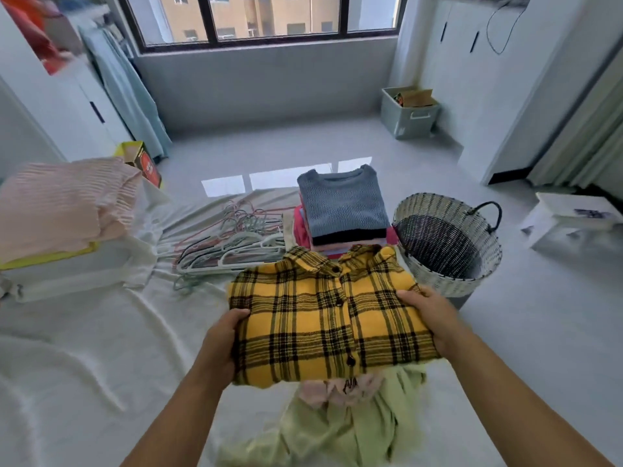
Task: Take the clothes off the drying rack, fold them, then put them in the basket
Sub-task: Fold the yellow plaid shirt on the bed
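Observation:
A folded yellow and black plaid shirt is held up in front of me, above the white sheet. My left hand grips its left edge and my right hand grips its right edge. Beyond the shirt stands a stack of folded clothes with a grey knit sweater on top. The woven basket stands to the right of the stack and looks empty inside. Unfolded light green and pink garments lie under the shirt, near me.
A pile of hangers lies on the white sheet left of the stack. Pink pleated clothing sits at far left. A grey storage bin stands by the far wall, a white stool at right.

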Motion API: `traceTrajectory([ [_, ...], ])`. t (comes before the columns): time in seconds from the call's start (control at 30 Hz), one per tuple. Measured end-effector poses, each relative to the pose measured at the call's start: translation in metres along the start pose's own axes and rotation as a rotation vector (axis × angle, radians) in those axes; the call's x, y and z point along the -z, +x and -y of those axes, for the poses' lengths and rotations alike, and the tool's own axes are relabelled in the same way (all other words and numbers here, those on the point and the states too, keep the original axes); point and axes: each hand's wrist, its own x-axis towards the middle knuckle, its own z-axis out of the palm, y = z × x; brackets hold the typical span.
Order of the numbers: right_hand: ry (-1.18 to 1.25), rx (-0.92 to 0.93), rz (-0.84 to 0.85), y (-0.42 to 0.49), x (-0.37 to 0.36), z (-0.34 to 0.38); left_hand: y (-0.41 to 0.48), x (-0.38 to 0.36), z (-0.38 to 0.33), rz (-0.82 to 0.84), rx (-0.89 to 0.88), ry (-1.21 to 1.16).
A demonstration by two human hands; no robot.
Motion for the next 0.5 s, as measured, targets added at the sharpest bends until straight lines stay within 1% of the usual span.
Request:
traceTrajectory([
  [0.07,-0.007,0.054,-0.032,0.025,0.009,0.025,0.022,-0.029,-0.017,-0.008,-0.073,0.027],
  [0.17,-0.007,0.13,-0.033,0.076,0.017,0.068,0.066,-0.073,-0.051,0.004,-0.176,0.057],
  [0.3,-0.03,0.21,-0.079,0.155,0.015,0.124,0.138,-0.125,-0.103,0.073,-0.259,0.051],
  [0.43,-0.056,0.301,-0.111,0.239,0.003,0.165,0.215,-0.16,-0.146,0.11,-0.339,0.057],
  [0.5,-0.094,0.343,-0.155,0.282,-0.004,0.174,0.254,-0.168,-0.155,0.113,-0.364,0.107],
])
